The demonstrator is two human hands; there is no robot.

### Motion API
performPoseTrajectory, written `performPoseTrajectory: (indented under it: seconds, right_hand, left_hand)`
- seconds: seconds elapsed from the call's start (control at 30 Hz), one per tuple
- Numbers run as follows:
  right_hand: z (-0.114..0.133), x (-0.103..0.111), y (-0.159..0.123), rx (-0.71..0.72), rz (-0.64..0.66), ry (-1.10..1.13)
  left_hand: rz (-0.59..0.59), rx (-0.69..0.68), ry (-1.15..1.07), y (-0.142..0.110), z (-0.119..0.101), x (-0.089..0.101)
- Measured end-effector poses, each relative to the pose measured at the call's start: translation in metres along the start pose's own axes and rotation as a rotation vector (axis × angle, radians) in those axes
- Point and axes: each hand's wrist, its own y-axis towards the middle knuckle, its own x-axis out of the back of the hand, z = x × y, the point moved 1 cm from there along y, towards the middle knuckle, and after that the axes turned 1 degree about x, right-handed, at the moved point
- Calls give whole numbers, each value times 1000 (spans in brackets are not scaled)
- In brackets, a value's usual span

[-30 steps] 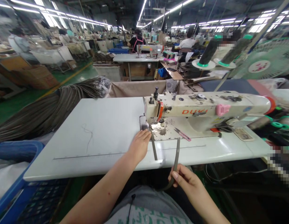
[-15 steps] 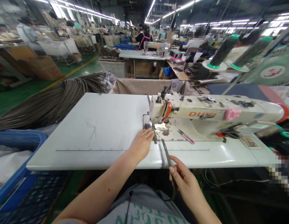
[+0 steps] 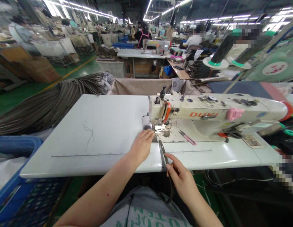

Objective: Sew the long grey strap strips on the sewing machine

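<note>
A white sewing machine (image 3: 217,110) with orange lettering stands on the pale table (image 3: 108,126). My left hand (image 3: 142,145) lies flat beside its needle area, fingers stretched out and fingertips at the edge of the metal plate. What is under those fingertips is hidden. My right hand (image 3: 180,173) is closed at the table's front edge, pinching a narrow grey-brown strip (image 3: 163,151) between thumb and fingers. The strip's upper end points at the machine plate, right of my left hand, and its lower part hangs in a loop below the table. Pink-handled thread snips (image 3: 187,137) lie on the machine bed.
A loose thread (image 3: 89,132) and a printed ruler line (image 3: 89,155) are on the table's left. A large bundle of strips (image 3: 42,104) lies beyond it, above a blue crate (image 3: 25,148). Thread cones (image 3: 222,47) and a fan (image 3: 274,67) stand at right. Several people work farther back.
My right hand has moved left with the strip, bringing its upper end closer to my left hand. My left hand stays by the needle area. The whole view has shifted slightly.
</note>
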Motion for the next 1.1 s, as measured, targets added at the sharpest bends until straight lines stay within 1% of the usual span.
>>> performPoseTrajectory:
  seconds: [0.17, 0.37, 0.57, 0.67, 0.8, 0.87, 0.9, 1.0, 1.1]
  right_hand:
    - [7, -2, 8, 31, 25, -60]
    - [11, -7, 22, 76, 17, -126]
    - [15, -11, 33, 85, 8, -168]
    - [16, -12, 38, 94, 1, -187]
    - [18, -15, 46, 104, 3, -214]
    - [19, -16, 50, 90, 13, -225]
    - [19, -16, 52, 79, 18, -233]
    - [21, -18, 57, 54, 30, -263]
    - [22, -19, 60, 43, 30, -301]
  left_hand:
    - [27, 24, -2, 2, 3, -1]
    - [72, 31, -3, 3, 3, 2]
    - [79, 60, -83, 4, 5, 4]
    - [45, 74, -171, 6, 8, 3]
    - [-85, 121, -366, 10, 17, -1]
    - [-133, 184, -424, 15, 25, -2]
    - [-138, 219, -431, 20, 29, -2]
    - [-73, 293, -388, 38, 42, -2]
    - [-8, 316, -334, 64, 53, -4]
